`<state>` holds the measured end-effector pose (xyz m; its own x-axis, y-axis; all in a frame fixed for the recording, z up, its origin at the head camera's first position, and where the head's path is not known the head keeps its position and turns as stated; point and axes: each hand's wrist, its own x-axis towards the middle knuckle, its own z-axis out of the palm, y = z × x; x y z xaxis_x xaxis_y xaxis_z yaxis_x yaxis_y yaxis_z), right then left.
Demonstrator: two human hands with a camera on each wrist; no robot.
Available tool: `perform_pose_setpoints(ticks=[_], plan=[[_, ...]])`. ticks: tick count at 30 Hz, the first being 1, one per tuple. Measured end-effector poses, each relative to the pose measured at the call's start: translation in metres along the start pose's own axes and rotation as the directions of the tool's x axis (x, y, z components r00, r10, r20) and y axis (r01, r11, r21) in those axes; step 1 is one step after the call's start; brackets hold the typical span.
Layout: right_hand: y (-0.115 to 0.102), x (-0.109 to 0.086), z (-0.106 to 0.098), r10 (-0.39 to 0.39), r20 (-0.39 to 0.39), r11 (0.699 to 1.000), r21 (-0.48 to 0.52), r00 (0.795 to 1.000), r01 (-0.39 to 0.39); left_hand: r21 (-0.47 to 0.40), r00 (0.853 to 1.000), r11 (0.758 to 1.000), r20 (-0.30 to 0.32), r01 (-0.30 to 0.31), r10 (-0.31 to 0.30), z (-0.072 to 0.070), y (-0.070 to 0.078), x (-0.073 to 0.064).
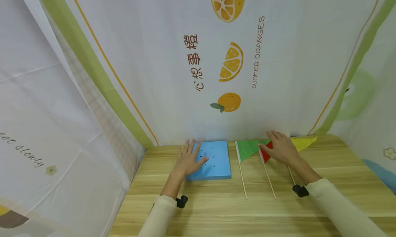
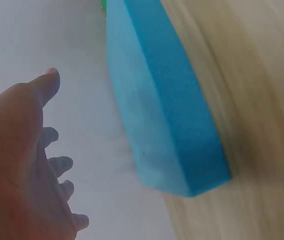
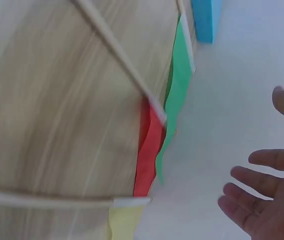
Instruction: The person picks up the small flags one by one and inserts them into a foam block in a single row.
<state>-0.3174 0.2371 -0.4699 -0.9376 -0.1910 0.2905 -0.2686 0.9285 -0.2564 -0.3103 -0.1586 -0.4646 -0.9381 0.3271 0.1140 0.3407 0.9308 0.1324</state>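
Note:
My left hand (image 1: 187,162) hovers over the left part of a blue block (image 1: 222,166) with several small holes in its top. Its fingers are spread, and the left wrist view shows a gap between the hand (image 2: 12,145) and the block (image 2: 154,95). Three triangular flags on thin sticks lie to the right of the block: green (image 1: 245,149), red (image 1: 266,153) and yellow (image 1: 302,143). Above the red and yellow ones is my right hand (image 1: 283,150), partly covering them. In the right wrist view that hand (image 3: 274,192) holds nothing, its fingers extended.
Everything lies on a wood-grain table (image 1: 210,209). A white cloth (image 1: 154,58) printed with oranges and lettering hangs along its back edge, and more cloth (image 1: 55,92) hangs at the left. Black wrist cameras (image 1: 182,201) are strapped to both wrists.

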Motion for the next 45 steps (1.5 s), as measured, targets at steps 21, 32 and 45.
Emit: perform_pose_setpoints(ticks=[21,32,45], plan=[[-0.075,-0.024,0.057,0.050,0.192,0.970,0.226,0.980,-0.094,-0.100,0.997,0.994,0.049,-0.046,0.051,0.053,0.013,-0.032],[-0.086,-0.029,0.078,0.101,0.254,0.969,0.195,0.962,-0.153,-0.126,0.997,0.992,0.070,-0.027,0.036,0.063,0.012,-0.033],[-0.089,-0.023,0.071,0.162,0.317,0.926,0.278,0.934,-0.255,-0.114,0.997,0.993,0.071,-0.011,0.020,0.056,0.015,-0.035]])
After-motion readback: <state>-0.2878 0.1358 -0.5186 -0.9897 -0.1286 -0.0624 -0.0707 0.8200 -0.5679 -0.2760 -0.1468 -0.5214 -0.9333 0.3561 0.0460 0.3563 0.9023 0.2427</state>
